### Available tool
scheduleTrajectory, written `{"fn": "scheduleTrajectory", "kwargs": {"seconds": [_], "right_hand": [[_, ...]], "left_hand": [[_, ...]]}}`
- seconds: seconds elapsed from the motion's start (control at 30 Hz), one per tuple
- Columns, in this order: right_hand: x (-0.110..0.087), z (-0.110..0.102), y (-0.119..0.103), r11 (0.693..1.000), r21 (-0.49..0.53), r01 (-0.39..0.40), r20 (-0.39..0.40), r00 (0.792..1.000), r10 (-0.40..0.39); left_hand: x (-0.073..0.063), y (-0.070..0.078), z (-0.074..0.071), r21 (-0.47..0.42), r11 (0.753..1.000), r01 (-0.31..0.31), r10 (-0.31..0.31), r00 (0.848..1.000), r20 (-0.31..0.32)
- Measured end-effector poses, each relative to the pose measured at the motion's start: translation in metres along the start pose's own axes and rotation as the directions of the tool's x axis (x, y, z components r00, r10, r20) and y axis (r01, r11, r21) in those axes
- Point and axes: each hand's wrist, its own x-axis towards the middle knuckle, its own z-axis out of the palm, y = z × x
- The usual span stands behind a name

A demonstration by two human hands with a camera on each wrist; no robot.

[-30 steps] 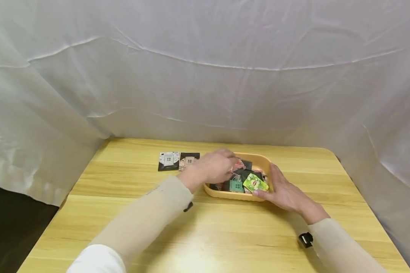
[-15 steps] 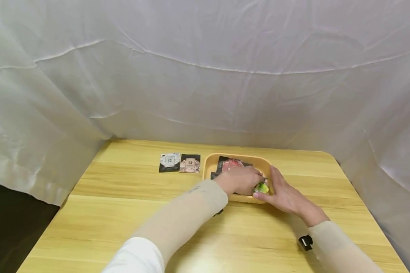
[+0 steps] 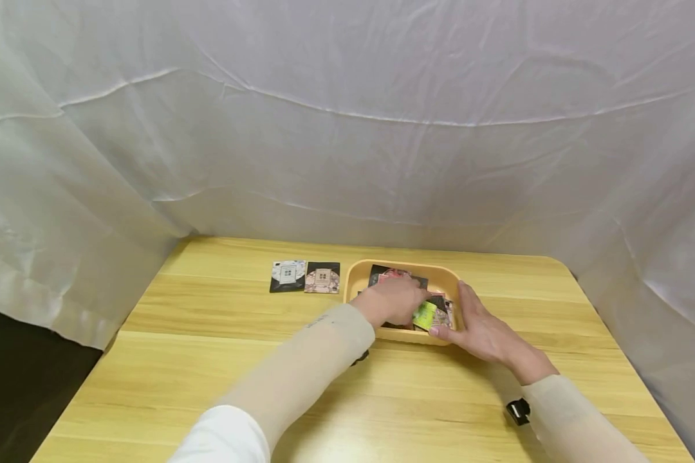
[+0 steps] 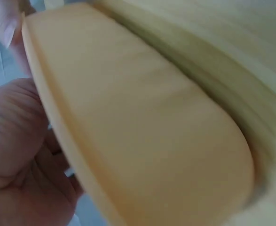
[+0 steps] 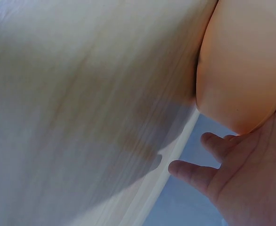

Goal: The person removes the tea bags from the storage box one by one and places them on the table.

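A shallow yellow-orange plastic basket (image 3: 356, 276) filled with tea bag sachets sits toward the back of the table. My left hand (image 3: 395, 299) reaches over its front rim into the sachets, fingertips mostly hidden; I cannot tell whether they pinch one. Near those fingers lies a lime-green sachet (image 3: 424, 315), with a dark and pink sachet (image 3: 443, 315) to its right. A black and red sachet (image 3: 390, 272) shows behind the hand. My right hand (image 3: 486, 328) holds the basket's right end, thumb at the front rim and fingers along the side wall (image 5: 241, 61). Two of its fingers (image 5: 192, 174) extend free.
Left of the basket, two flat sachets lie side by side: a black and white one (image 3: 287, 275) and a black and pink one (image 3: 322, 277). The wooden table (image 3: 220, 360) meets pale hanging fabric (image 3: 382, 161) at the back and sides.
My left hand moved right within the basket, then slightly back left. The lime-green sachet shifted left and partly under the fingers, baring a pink sachet. The right hand kept its place.
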Motion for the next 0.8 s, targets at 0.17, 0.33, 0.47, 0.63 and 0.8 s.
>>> {"fn": "scheduleTrajectory", "kwargs": {"seconds": [0.17,0.33,0.47,0.63,0.8], "right_hand": [[-0.001,-0.001,0.0,1.0,-0.003,-0.001,0.006,1.0,0.001],[-0.001,-0.001,0.0,1.0,0.0,0.0,0.012,1.0,0.0],[0.0,-0.001,0.001,1.0,0.0,0.001,0.009,1.0,-0.001],[0.0,0.0,0.002,1.0,0.006,-0.002,0.011,1.0,0.002],[0.0,0.001,0.003,1.0,0.014,-0.004,0.013,1.0,0.004]], "left_hand": [[-0.017,-0.018,-0.002,-0.076,0.989,0.124,-0.122,0.992,0.035],[-0.03,-0.03,-0.004,-0.17,0.973,0.158,-0.147,0.986,0.078],[-0.033,-0.034,-0.007,-0.121,0.983,0.135,-0.127,0.989,0.074],[-0.034,-0.03,-0.005,0.062,0.997,0.041,-0.045,0.997,0.06],[-0.033,-0.022,-0.002,0.17,0.985,-0.028,0.018,0.998,0.061]]}}
